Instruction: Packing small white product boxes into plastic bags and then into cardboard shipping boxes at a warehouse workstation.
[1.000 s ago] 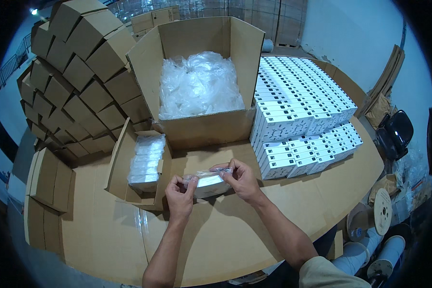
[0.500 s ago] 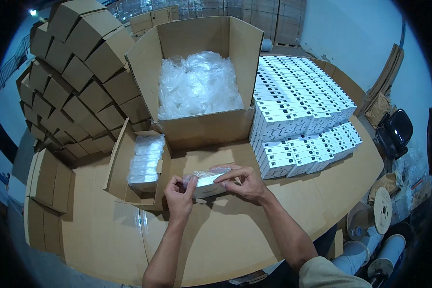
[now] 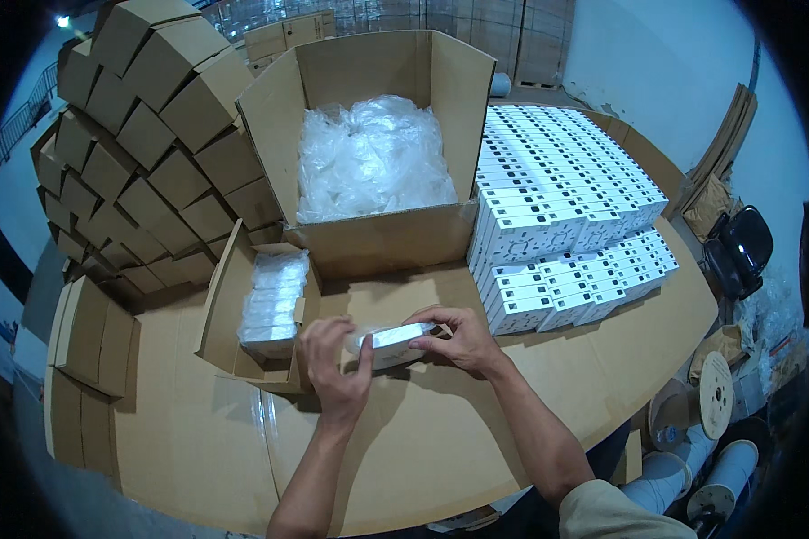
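Observation:
A small white box (image 3: 394, 346) in a clear plastic bag is held over the cardboard-covered table, in front of me. My right hand (image 3: 458, 340) grips its right end between thumb and fingers. At its left end is my left hand (image 3: 337, 364), with the thumb up against the wrapped box and the other fingers lifted apart, slightly blurred. Just left of that hand stands an open brown carton (image 3: 299, 359), holding a row of bagged white boxes (image 3: 274, 296).
Behind my hands, a large open carton (image 3: 382, 238) holds a heap of clear plastic bags (image 3: 377, 157). White boxes (image 3: 557, 211) are stacked in rows to the right. Brown cartons (image 3: 153, 153) pile high at the left, and others (image 3: 90, 359) stand at the table's left edge.
My left fingers have let go of the bag's edge and spread apart. The plastic now lies closer along the box, and my right fingers have moved round its right end.

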Motion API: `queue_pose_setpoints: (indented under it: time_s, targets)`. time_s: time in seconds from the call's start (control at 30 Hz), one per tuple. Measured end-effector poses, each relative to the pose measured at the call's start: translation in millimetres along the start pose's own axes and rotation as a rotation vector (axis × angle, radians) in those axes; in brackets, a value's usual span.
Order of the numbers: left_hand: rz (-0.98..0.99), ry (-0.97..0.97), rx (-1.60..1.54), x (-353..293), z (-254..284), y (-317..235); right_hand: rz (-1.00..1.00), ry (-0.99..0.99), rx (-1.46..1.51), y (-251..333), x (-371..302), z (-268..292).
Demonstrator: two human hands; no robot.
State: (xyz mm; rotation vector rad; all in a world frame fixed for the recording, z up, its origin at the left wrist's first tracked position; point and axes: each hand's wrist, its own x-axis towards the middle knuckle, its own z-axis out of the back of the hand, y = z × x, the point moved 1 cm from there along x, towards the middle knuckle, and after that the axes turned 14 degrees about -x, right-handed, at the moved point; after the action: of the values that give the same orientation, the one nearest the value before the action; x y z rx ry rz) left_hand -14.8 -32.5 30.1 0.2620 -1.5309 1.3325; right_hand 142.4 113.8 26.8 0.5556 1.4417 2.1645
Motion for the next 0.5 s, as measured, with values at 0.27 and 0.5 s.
queue_pose_setpoints:
  time_s: [0.27,0.5]
  targets:
    - [-0.129,0.390,0.242,-3,-3,-17,0.092,-0.021,-0.106,-2,1,3]
    - [0.394,0.367,-0.271,5,2,3,0.142,-0.012,-0.175,1,-2,5]
